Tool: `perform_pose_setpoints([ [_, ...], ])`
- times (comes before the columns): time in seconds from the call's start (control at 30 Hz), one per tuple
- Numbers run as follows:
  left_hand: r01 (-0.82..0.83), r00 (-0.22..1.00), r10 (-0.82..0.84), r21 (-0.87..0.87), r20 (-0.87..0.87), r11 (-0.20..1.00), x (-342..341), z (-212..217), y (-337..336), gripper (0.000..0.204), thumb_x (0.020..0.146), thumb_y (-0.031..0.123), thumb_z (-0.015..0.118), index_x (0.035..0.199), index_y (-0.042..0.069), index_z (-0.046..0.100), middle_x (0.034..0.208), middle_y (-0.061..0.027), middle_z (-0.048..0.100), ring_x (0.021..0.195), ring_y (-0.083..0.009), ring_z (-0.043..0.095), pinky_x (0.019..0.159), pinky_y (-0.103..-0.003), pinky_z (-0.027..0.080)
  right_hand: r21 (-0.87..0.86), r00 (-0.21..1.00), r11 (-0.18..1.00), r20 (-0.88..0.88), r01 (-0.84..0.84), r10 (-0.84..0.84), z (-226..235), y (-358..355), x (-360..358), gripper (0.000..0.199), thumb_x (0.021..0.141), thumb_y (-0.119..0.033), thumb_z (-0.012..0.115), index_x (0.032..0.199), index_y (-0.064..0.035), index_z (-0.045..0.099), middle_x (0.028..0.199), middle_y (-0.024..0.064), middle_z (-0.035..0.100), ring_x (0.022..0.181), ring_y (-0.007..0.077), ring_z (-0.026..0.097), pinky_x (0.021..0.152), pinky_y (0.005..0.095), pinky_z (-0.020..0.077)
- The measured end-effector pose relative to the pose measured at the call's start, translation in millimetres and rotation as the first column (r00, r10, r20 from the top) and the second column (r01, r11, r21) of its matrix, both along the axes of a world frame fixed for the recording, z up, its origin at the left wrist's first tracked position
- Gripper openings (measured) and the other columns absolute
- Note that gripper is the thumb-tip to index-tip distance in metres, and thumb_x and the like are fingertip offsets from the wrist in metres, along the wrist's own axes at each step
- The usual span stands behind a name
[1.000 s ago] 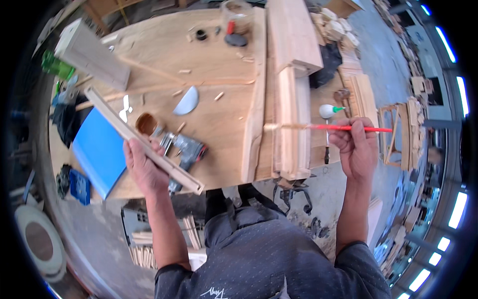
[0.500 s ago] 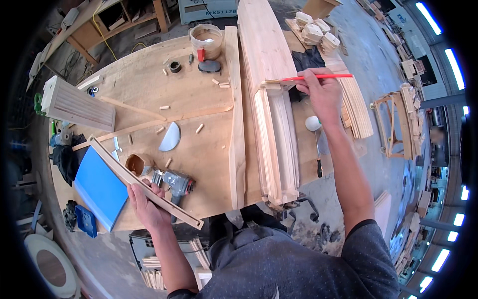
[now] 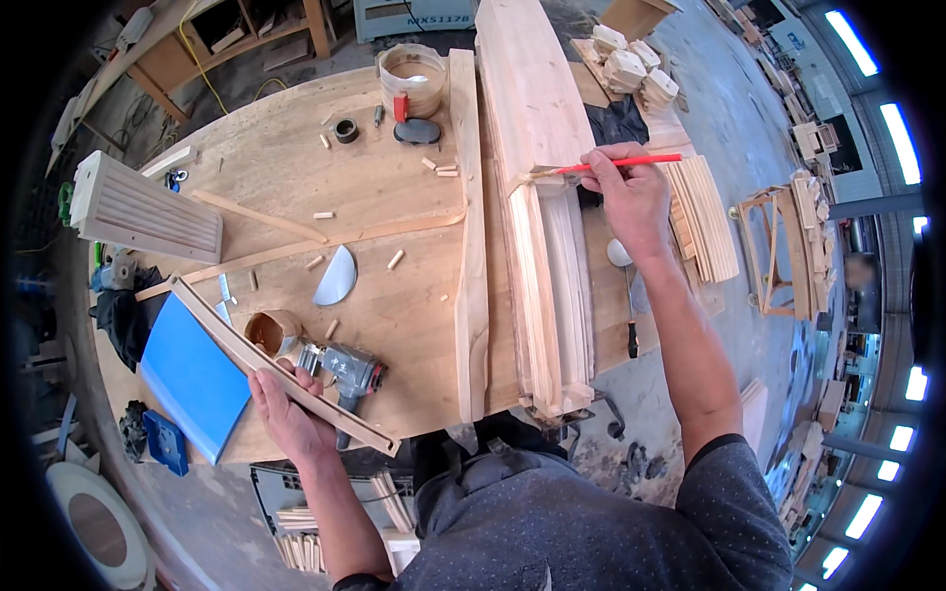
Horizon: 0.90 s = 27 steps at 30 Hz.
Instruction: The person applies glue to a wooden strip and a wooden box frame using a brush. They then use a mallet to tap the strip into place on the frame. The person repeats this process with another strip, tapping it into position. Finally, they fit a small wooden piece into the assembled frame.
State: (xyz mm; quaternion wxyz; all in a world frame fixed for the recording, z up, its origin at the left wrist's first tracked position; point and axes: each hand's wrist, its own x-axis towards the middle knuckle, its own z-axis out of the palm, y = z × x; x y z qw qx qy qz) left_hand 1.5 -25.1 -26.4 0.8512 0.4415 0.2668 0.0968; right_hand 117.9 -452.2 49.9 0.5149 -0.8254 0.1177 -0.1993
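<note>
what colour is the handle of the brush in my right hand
Red. The brush handle in your right hand shows best in the head view, its tip on the wooden moulding.

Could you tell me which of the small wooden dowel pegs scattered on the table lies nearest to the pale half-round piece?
The peg just right of the half-round piece, lying tilted; the other pegs lie farther off.

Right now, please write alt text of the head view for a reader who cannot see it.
A person's right hand holds a red-handled brush against a pale moulded wood piece on a round workbench. The left hand rests on a long wooden strip beside a blue board.
</note>
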Motion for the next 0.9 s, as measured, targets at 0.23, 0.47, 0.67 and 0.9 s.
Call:
perform_pose_setpoints([
  [0.23,-0.01,1.0,0.01,-0.013,0.006,1.0,-0.9,-4.7,7.3,0.02,0.112,0.027,0.053,0.125,0.011,0.05,0.1,-0.0074,0.058,0.078,-0.0154,0.055,0.062,-0.027,0.048,-0.101,1.0,0.995,-0.01,-0.003,0.002,14.8,10.8,9.7,0.013,0.1,-0.012,0.068,0.101,0.0013,0.07,0.086,0.0075,0.075,0.078,0.0104,0.072,0.07,0.0273,0.0596],
  [0.47,-0.028,0.999,0.028,0.01,-0.024,1.0,-6.8,-4.8,9.6,0.019,0.112,0.026,0.052,0.121,0.01,0.05,0.1,-0.0073,0.058,0.077,-0.0145,0.055,0.061,-0.026,0.048,-0.281,0.988,0.958,-0.155,-0.056,0.012,25.6,-1.2,45.4,0.022,0.097,-0.018,0.065,0.097,0.0039,0.071,0.082,0.0105,0.074,0.071,0.0152,0.074,0.071,0.03,0.0602],
  [0.67,-0.016,1.0,0.016,0.009,0.0,1.0,-13.3,-6.7,15.2,0.018,0.112,0.026,0.052,0.119,0.009,0.05,0.101,-0.0075,0.058,0.076,-0.0143,0.055,0.06,-0.026,0.048,-0.233,0.967,0.966,-0.251,-0.114,0.053,49.4,0.0,69.0,0.023,0.096,-0.019,0.065,0.095,0.0038,0.071,0.079,0.0112,0.073,0.068,0.0167,0.073,0.068,0.0297,0.0591],
  [0.9,-0.014,1.0,0.014,0.013,0.004,1.0,-21.6,-8.1,23.9,0.019,0.112,0.026,0.052,0.119,0.009,0.05,0.101,-0.0078,0.058,0.076,-0.0144,0.055,0.06,-0.026,0.048,-0.205,0.987,0.977,-0.159,-0.053,0.02,43.3,8.7,45.0,0.027,0.096,-0.024,0.071,0.095,0.0033,0.072,0.08,0.0098,0.074,0.069,0.0136,0.072,0.067,0.0287,0.0583],
])
